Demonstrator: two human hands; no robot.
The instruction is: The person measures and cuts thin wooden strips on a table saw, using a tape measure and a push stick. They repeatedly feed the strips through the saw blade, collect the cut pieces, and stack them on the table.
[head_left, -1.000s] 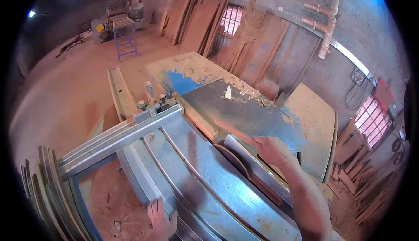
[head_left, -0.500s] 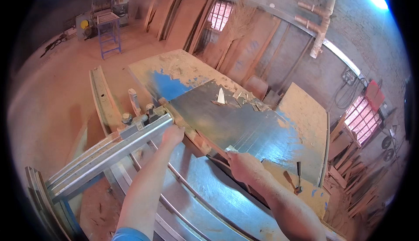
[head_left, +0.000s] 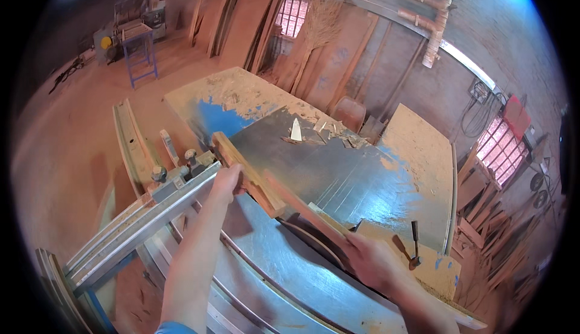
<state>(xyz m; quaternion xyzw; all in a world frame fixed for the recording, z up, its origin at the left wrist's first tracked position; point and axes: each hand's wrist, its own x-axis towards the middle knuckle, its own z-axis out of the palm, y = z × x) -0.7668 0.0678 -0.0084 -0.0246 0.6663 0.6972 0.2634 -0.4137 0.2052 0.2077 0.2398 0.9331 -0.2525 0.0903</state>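
Observation:
My left hand (head_left: 228, 181) is closed on a thick wooden block (head_left: 249, 178) beside the end of the metal fence (head_left: 151, 213). The block lies slantwise across the metal saw table (head_left: 284, 168). My right hand (head_left: 373, 260) grips the near end of a long, thin reddish wood strip (head_left: 311, 213), which runs up and left toward the block. Below the strip, a dark curved edge (head_left: 311, 242) shows in the table; whether it is a blade or a slot I cannot tell. My right fingertips are partly hidden.
Wood scraps (head_left: 344, 133) and a pale pointed offcut (head_left: 296, 130) lie on the table's far part, amid sawdust. A black lever (head_left: 415, 243) stands at the right. Boards (head_left: 244, 32) lean on the back wall; a blue-legged stand (head_left: 140, 56) is at far left.
My right hand has moved nearer and to the right with the strip, which now shows apart from the block. My left hand and the block have shifted slightly left; the view has shifted too.

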